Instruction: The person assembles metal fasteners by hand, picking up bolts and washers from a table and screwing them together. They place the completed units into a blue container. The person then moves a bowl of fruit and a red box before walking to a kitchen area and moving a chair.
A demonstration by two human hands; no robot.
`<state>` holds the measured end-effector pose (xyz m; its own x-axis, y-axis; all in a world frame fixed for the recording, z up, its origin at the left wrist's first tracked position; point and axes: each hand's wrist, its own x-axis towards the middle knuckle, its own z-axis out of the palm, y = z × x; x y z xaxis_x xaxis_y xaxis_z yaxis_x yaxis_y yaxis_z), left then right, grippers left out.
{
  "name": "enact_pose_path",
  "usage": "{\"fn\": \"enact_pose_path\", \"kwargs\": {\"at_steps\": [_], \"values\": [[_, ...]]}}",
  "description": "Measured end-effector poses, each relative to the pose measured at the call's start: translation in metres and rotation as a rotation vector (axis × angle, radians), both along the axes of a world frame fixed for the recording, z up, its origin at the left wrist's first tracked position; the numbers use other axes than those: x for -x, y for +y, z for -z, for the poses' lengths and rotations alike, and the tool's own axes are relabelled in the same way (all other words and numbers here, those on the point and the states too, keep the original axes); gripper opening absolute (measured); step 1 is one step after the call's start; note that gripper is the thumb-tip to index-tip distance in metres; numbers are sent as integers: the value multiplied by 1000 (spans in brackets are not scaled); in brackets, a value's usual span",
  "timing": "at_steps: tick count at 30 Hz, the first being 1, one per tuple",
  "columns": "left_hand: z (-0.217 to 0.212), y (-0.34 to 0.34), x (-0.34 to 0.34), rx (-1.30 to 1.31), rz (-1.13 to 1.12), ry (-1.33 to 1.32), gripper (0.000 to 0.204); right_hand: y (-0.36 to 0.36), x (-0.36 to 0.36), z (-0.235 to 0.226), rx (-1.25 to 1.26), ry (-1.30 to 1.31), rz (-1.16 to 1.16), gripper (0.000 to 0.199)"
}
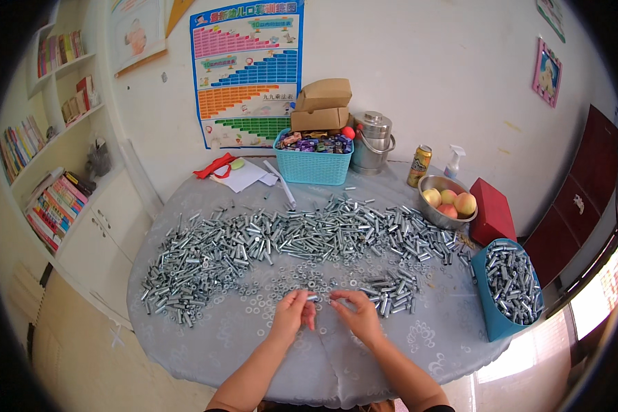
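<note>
Near the front middle of the table, my left hand [292,317] pinches a short silvery metal bolt [313,299], its end poking out toward the right. Close beside it, the thumb and forefinger of my right hand [358,316] come together by the bolt's tip; whatever lies between them is too small to make out. Loose washers [259,302] and nuts are scattered just beyond both hands. A wide heap of metal bolts and sleeves [302,237] spreads across the table behind them. Right of my right hand is a smaller pile of bolts with sleeves [395,292].
A blue bin [491,312] full of metal sleeves stands at the right edge. Farther back are a steel bowl [432,218] of fruit, a red box [493,211], a can [419,166], a spray bottle [453,163], a metal pot [372,141], a turquoise basket [312,168] and papers [240,176].
</note>
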<state>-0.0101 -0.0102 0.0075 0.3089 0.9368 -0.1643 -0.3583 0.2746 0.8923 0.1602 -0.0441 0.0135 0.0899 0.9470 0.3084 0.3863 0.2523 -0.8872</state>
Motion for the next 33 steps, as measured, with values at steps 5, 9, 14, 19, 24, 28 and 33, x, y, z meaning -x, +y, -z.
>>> {"fn": "enact_pose_path", "kwargs": {"at_steps": [5,9,14,19,24,28,33], "values": [[0,8,16,13,-156,-97,27,7,-18,1,-90,-404,-16,16],[-7,4,16,14,-143,-102,28,22,-12,7,-201,-539,1,12],[-7,4,15,15,-143,-104,29,30,3,11,-80,-693,73,13],[-8,4,17,1,-171,-108,27,36,8,11,18,-689,32,13],[-7,4,15,-2,-161,-118,27,43,7,14,42,-654,38,12],[-8,6,15,11,-168,-123,27,49,2,14,101,-666,0,14],[-7,5,16,13,-189,-111,26,44,3,6,87,-751,-11,17]]}}
